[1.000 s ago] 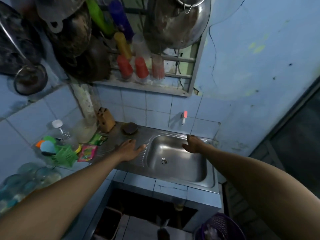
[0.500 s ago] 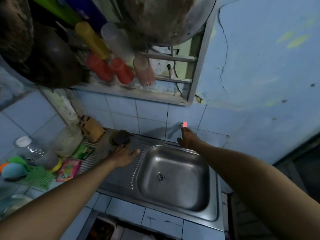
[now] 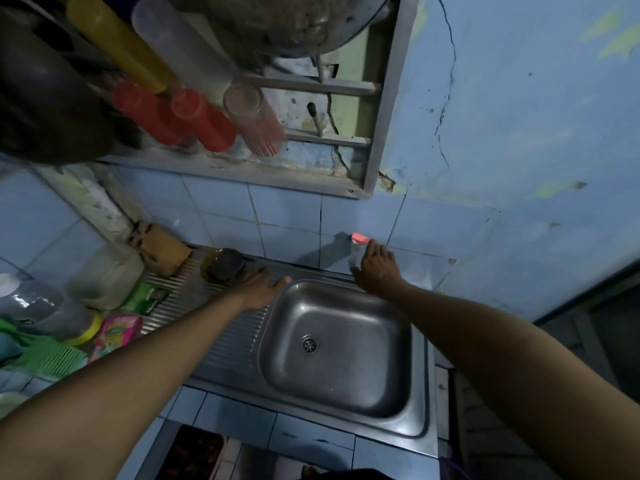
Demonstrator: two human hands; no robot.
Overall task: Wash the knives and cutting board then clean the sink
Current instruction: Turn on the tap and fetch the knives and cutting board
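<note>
1. While the person leans over the counter, the right hand [image 3: 375,268] reaches to the tap [image 3: 356,249] on the tiled wall behind the sink [image 3: 391,407]; its fingers lie straight up against the tap's clear body, just under the red top, and I cannot tell whether the thumb wraps round it.
2. The left hand [image 3: 261,289] rests flat on the ribbed drainboard [image 3: 225,344] at the basin's left rim — fingers loosely spread, thumb pointing toward the bowl, holding nothing.
3. The sink is a single steel bowl set into the blue-tiled counter, its drain [image 3: 309,344] near the middle; nothing lies in the bowl.
4. Just beyond the left hand's fingertips sits a small round dish with a dark scouring pad [image 3: 223,266] in it, at the back of the drainboard.
5. Left of that stands a wooden knife block [image 3: 162,249], tilted against the wall; I cannot make out any knives in it, and no cutting board is plain to me from here.
6. Further left the counter is crowded — a cloudy plastic jar [image 3: 104,275], a green sachet [image 3: 149,297], a pink sachet [image 3: 116,330], a green basket [image 3: 48,358] and a clear bottle [image 3: 31,303].
7. Overhead, a metal rack [image 3: 242,171] on the wall holds red cups [image 3: 204,121], a clear tumbler [image 3: 254,119] and a yellow cup [image 3: 117,39], all lying mouth outward, with a blackened pan [image 3: 294,22] hanging above them.
</note>
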